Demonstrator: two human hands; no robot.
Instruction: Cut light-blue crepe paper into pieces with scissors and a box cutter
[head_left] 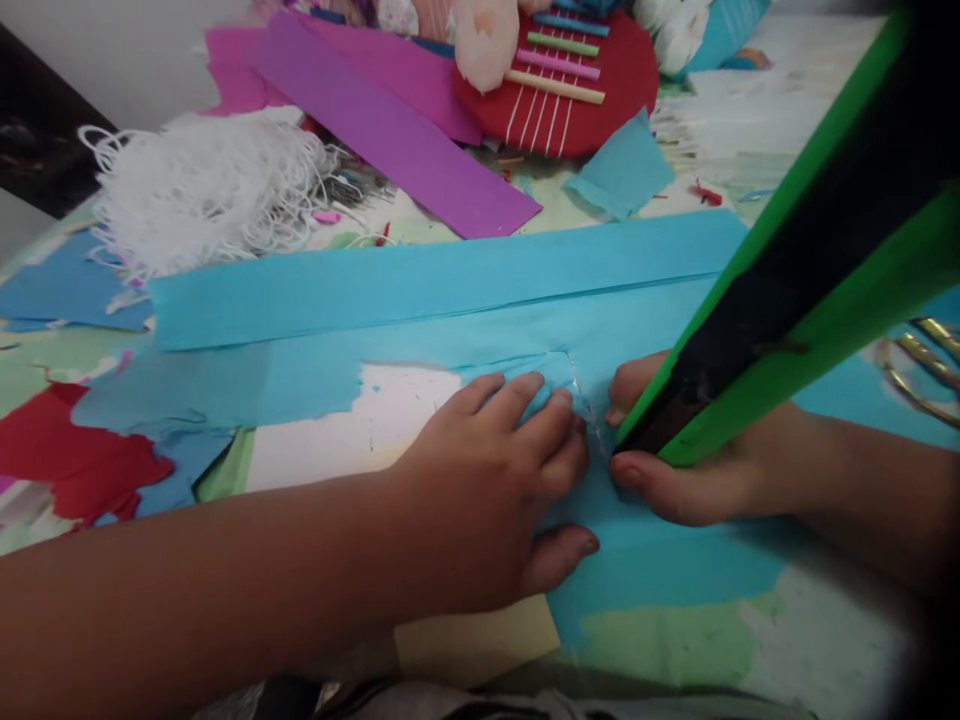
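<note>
My left hand [495,480] lies on a sheet of light blue crepe paper [450,300], fingers bunched and pressing a gathered fold. My right hand [705,470] is just to its right, thumb and fingers pinching the same paper. A thin white thread [589,405] runs across the paper between the two hands. A green and black object [810,240], very close to the camera, slants across the right hand and hides most of its fingers.
A heap of white string [202,190] lies at the back left. Purple paper strips [390,130] and a red round piece [585,90] with coloured sticks sit at the back. Gold scissors [919,365] rest at the right edge. Red paper [75,460] lies at the left.
</note>
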